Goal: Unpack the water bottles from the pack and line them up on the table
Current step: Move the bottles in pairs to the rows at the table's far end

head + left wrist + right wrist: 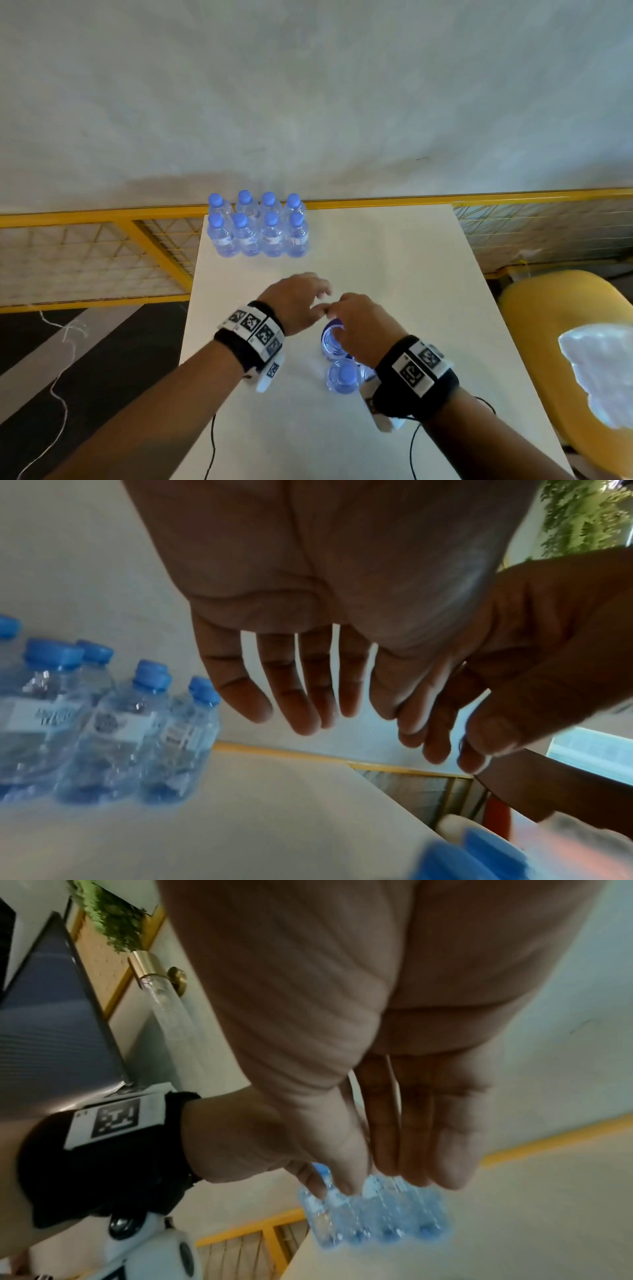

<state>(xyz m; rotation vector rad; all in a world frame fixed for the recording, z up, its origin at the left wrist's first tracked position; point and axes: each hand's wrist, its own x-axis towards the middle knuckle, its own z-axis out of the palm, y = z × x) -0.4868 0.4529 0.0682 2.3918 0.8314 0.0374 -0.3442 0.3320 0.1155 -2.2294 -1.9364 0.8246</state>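
Observation:
Eight clear water bottles with blue caps (pixel 257 226) stand in two rows at the far left of the white table (pixel 394 260); they also show in the wrist views (pixel 113 723) (pixel 377 1213). A few more bottles (pixel 342 377) stand close together near me, partly hidden under my right hand (pixel 342 315). That hand hovers over them with straight fingers (pixel 418 1137), holding nothing. My left hand (pixel 320 299) is just left of it, fingers (pixel 301 696) spread and empty. Blurred blue caps (pixel 472 859) lie below it.
Crumpled clear plastic wrap (pixel 603 373) lies on a yellow chair (pixel 548 308) right of the table. A yellow mesh railing (pixel 102 222) runs behind and left of the table. Thin black cables (pixel 212 445) hang from my wrists over the near table.

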